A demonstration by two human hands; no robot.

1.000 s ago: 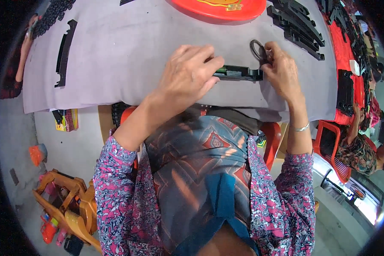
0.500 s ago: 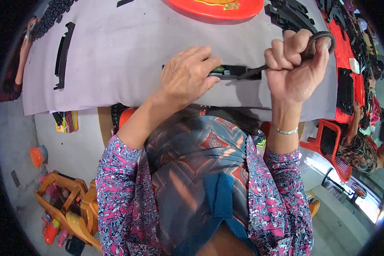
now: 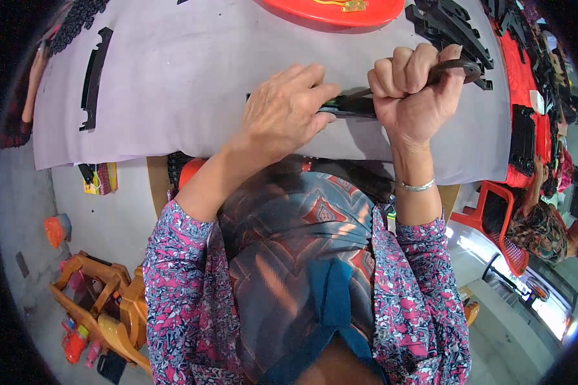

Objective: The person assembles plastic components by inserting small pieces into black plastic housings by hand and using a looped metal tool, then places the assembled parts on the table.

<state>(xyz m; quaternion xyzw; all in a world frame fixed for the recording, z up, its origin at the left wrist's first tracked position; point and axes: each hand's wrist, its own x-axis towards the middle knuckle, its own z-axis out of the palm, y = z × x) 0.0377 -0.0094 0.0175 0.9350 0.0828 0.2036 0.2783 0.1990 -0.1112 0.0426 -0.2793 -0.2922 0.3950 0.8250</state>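
A long black plastic housing (image 3: 353,109) lies lengthwise across the cloth-covered table in front of me. My left hand (image 3: 284,110) is closed over its left part, with thumb and fingertips pressed on it. Something small and greenish shows by those fingertips, but I cannot make out what it is. My right hand (image 3: 412,95) is wrapped round dark scissors (image 3: 467,66). Their handle loop sticks out past the thumb, and the blades point left over the housing. The blade tips merge with the black plastic, so I cannot tell whether they touch it.
A red plate (image 3: 340,18) with yellow strips stands at the far edge. Black plastic parts (image 3: 453,29) are piled at far right; another black part (image 3: 95,80) lies at left. A red chair (image 3: 485,208) and a person (image 3: 539,231) are off to the right.
My right hand has moved left with the scissors, bringing their blades closer to my left fingertips. My left hand stays on the housing.
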